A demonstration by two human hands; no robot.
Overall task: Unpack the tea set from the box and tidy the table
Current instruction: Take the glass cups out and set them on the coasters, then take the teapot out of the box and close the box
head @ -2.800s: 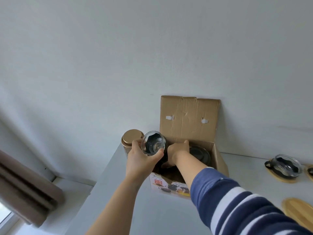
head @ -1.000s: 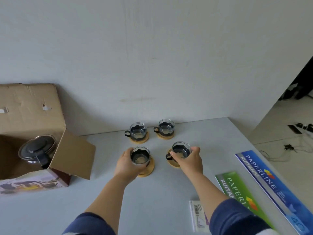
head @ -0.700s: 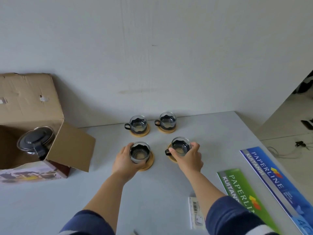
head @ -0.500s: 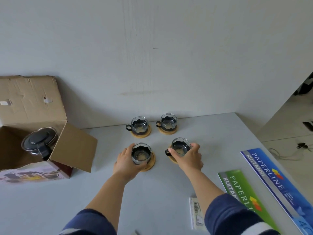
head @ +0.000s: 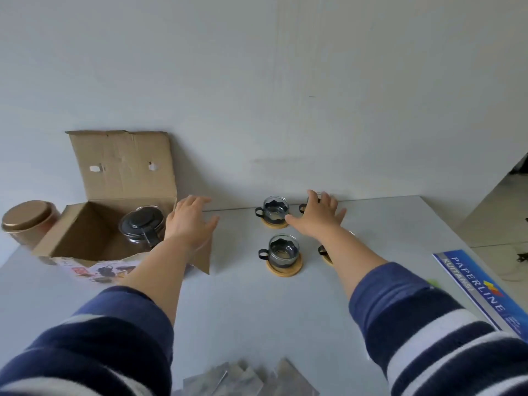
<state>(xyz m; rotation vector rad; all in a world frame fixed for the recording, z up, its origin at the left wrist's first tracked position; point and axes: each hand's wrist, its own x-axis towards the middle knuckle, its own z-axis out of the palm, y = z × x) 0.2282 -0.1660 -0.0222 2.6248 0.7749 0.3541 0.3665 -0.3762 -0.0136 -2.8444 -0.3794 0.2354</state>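
Observation:
An open cardboard box (head: 85,232) stands at the left of the table with a glass teapot (head: 141,228) with a black lid inside it. Glass cups with black handles sit on round wooden coasters: one near cup (head: 283,251) and one far cup (head: 275,210) show fully. My right arm covers most of two other cups. My left hand (head: 190,224) hovers open over the box's right flap, beside the teapot. My right hand (head: 318,217) is spread open above the far cups, holding nothing.
A copper-lidded tin (head: 27,222) stands left of the box. A blue PAPERLINE pack (head: 480,287) lies at the right edge. Silvery packets (head: 245,378) lie at the near edge. The wall runs right behind the box and cups.
Both hands have let go of the two near cups. My left hand moved left to the box and my right hand lifted over the far cups. The view swung left.

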